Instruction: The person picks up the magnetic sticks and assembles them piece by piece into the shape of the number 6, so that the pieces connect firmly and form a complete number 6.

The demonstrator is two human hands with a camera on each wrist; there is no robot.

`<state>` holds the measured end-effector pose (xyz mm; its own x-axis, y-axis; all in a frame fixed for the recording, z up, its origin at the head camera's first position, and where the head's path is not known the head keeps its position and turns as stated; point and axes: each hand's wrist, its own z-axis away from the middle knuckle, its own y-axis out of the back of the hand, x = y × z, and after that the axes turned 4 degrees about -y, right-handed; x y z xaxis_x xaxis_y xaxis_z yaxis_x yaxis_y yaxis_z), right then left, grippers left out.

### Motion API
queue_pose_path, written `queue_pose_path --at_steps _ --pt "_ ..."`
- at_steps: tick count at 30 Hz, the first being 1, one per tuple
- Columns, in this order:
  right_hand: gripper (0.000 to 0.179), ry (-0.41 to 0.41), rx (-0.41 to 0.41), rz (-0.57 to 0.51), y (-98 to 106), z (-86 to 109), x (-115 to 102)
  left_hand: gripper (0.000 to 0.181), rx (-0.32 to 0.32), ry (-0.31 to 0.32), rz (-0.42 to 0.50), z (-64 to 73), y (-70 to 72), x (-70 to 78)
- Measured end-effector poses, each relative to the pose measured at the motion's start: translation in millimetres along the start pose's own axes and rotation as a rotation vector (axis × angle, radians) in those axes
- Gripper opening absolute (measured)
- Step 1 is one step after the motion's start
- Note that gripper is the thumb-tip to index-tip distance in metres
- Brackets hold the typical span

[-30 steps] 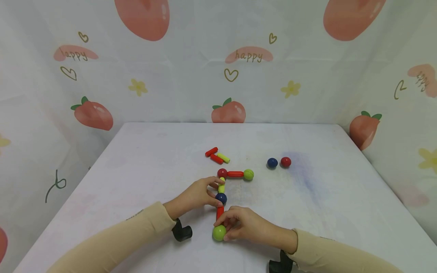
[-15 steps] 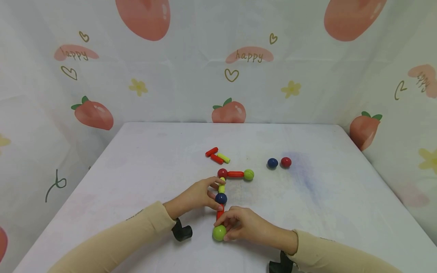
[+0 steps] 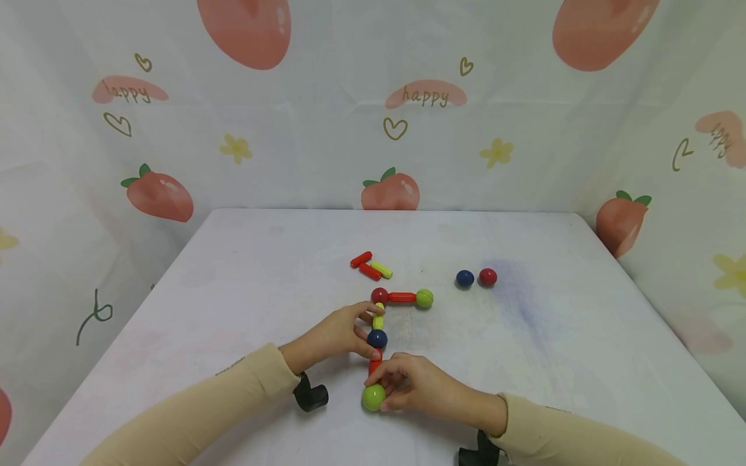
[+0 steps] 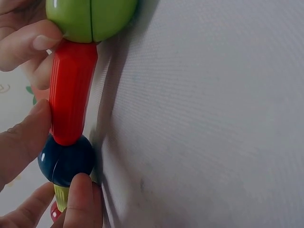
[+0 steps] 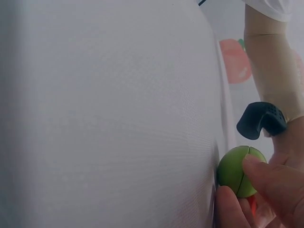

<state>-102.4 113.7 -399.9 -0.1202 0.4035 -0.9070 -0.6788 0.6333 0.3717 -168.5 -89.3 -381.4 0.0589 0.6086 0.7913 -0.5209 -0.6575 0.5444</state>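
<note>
A chain of toy balls and ribbed rods lies on the white table [image 3: 280, 259]. From its near end run a green ball [image 3: 373, 397], a red rod [image 4: 71, 95], a blue ball [image 3: 377, 338], a yellow rod [image 3: 378, 321] and a red ball [image 3: 379, 296]. Another red rod [image 3: 402, 297] branches right to a second green ball [image 3: 424, 298]. My left hand [image 3: 337, 333] holds the chain around the blue ball, its thumb touching the near red rod. With thumb and fingers, my right hand [image 3: 422, 383] grips the near green ball, which meets the red rod.
Beyond the chain lie two loose red rods [image 3: 370, 271] and a yellow rod [image 3: 381, 269]. A loose blue ball [image 3: 464, 279] and red ball [image 3: 487, 277] sit farther right. Black wrist mounts [image 3: 311, 395] hang under both wrists. A printed curtain [image 3: 315, 129] backs the table.
My left thumb has shifted slightly toward me, from the blue ball's edge onto the red rod. The near green ball and my right fingers have moved very slightly left.
</note>
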Motion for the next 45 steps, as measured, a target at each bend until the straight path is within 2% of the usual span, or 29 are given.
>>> queue_pose_path --at_steps 10,16,21,31,38,45 --pt "0.031 -0.008 -0.006 -0.004 1 0.9 -1 0.068 -0.009 0.002 0.0 -1.6 0.6 0.7" --pt "0.032 -0.036 0.003 0.046 12 2.3 -9 0.069 -0.008 0.008 -0.009 -3.0 0.9 1.2" --pt "0.031 -0.017 0.09 0.086 32 0.7 -20 0.07 -0.014 0.016 -0.004 -3.5 1.1 1.2" --pt "0.036 -0.031 0.346 0.13 72 -13.8 -33 0.071 -0.01 0.032 -0.006 -3.4 0.4 1.3" --pt "0.049 -0.017 0.474 0.11 87 -42.5 -27 0.071 -0.012 0.033 -0.002 -3.1 0.3 1.6" --pt "0.057 -0.048 0.529 0.117 93 -76.4 -16 0.07 -0.01 0.035 -0.006 -1.7 0.7 -0.1"
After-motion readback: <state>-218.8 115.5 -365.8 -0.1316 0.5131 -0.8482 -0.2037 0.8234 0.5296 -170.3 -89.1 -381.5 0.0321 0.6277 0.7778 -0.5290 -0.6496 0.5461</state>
